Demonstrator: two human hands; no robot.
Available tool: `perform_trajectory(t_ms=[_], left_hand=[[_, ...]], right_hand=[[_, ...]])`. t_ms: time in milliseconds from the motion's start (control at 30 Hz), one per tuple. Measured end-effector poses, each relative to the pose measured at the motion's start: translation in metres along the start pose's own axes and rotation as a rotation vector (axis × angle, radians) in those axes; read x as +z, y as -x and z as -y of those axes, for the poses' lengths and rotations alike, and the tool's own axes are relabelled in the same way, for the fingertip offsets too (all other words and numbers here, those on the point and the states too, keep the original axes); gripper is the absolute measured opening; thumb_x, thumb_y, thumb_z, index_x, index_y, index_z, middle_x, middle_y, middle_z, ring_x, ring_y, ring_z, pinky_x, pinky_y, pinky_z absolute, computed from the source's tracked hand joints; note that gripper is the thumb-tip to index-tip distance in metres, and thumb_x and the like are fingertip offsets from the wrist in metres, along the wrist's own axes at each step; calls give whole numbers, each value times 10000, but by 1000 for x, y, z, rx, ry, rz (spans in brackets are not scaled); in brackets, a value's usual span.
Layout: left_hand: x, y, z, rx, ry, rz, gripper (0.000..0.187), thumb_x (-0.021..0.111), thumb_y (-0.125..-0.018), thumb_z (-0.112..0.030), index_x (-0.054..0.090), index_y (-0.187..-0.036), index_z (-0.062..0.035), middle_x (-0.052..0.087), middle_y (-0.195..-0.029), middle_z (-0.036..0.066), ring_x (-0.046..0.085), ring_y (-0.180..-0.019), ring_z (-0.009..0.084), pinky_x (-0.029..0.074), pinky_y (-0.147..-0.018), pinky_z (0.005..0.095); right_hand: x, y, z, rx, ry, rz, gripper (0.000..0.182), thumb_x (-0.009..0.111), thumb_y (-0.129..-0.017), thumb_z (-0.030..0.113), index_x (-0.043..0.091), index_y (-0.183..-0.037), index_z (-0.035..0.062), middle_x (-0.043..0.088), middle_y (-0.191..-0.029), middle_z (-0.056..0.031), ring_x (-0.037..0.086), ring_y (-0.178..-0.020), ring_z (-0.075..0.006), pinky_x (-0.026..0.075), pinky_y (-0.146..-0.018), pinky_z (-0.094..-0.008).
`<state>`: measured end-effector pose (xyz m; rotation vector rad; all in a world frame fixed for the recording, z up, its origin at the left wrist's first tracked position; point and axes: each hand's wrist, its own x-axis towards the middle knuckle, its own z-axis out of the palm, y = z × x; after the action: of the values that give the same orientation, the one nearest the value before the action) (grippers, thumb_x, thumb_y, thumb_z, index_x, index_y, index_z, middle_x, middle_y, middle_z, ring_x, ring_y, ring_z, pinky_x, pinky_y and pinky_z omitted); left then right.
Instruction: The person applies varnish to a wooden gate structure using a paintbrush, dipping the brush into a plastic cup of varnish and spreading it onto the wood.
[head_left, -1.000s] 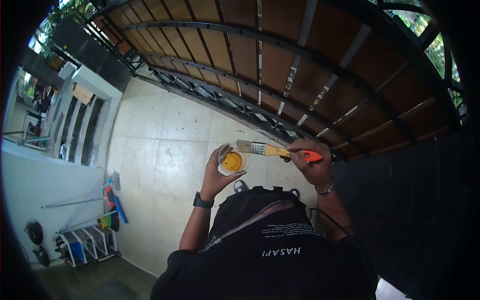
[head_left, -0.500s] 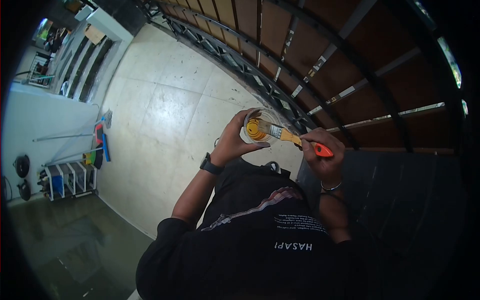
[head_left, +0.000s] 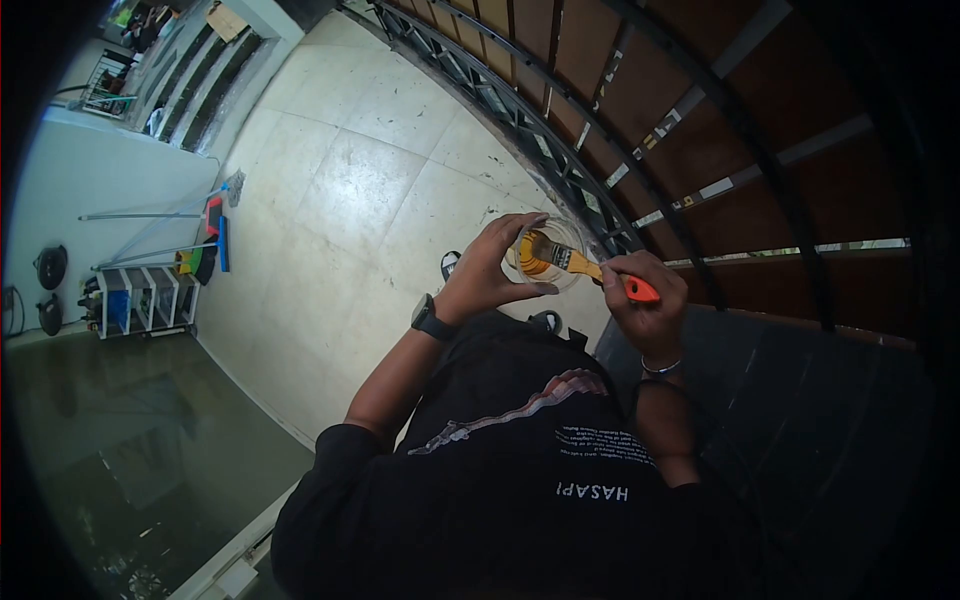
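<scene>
My left hand [head_left: 488, 268] is wrapped round a clear plastic cup [head_left: 572, 236] with amber liquid [head_left: 533, 262] in the bottom. A dark watch sits on that wrist. In my right hand [head_left: 648, 308] is a paintbrush [head_left: 583, 265] with a yellow and orange handle, gripped between thumb and fingers. Its bristles reach into the cup, down at the liquid. Both hands are in front of my chest, above the tiled floor.
A gate of black metal bars and brown panels [head_left: 735, 130] curves along the right. Pale floor tiles [head_left: 350, 190] spread ahead. By the left wall stand a rack [head_left: 150, 300] and a blue squeegee [head_left: 223, 244] among brooms. Steps [head_left: 200, 85] rise at the far left.
The view has shifted, so the gate and floor sit further right. The cup and both hands stay together, with the brush's bristles a little deeper in the cup.
</scene>
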<state>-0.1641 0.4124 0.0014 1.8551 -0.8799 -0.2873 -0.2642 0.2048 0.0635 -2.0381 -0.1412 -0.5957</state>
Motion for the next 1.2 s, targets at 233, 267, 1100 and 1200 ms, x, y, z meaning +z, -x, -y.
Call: perform_trajectory(t_ms=[233, 267, 1100, 1200], left_hand=[[-21, -6, 10, -24, 26, 14, 856, 898, -622, -211, 460, -1334, -27, 545, -1268, 131, 538, -1197, 244, 430, -1020, 348], [-25, -8, 13, -19, 30, 12, 861, 899, -621, -210, 456, -1337, -26, 548, -1268, 131, 537, -1201, 243, 429, -1022, 347], [-200, -88, 134, 27, 131, 10, 865, 908, -612, -219, 464, -1333, -42, 557, -1271, 116, 527, -1209, 237, 408, -1027, 346], [-224, -103, 142, 28, 181, 48, 865, 905, -615, -210, 461, -1337, -40, 556, -1273, 118, 530, -1208, 239, 411, -1025, 349]], right_hand=[[14, -13, 3, -38, 39, -11, 115, 689, -746, -10, 652, -854, 5, 644, -722, -97, 625, -642, -235, 496, -609, -330], [12, -15, 6, -40, 39, -9, 115, 689, -746, -10, 652, -854, 5, 644, -722, -97, 625, -642, -235, 496, -609, -330], [141, -174, 1, -458, 307, 324, 242, 710, -698, 9, 644, -928, 50, 660, -779, -77, 619, -672, -211, 518, -672, -367], [161, -189, -1, -467, 247, 183, 257, 716, -677, 7, 642, -919, 54, 658, -756, -63, 611, -657, -227, 514, -675, -372]])
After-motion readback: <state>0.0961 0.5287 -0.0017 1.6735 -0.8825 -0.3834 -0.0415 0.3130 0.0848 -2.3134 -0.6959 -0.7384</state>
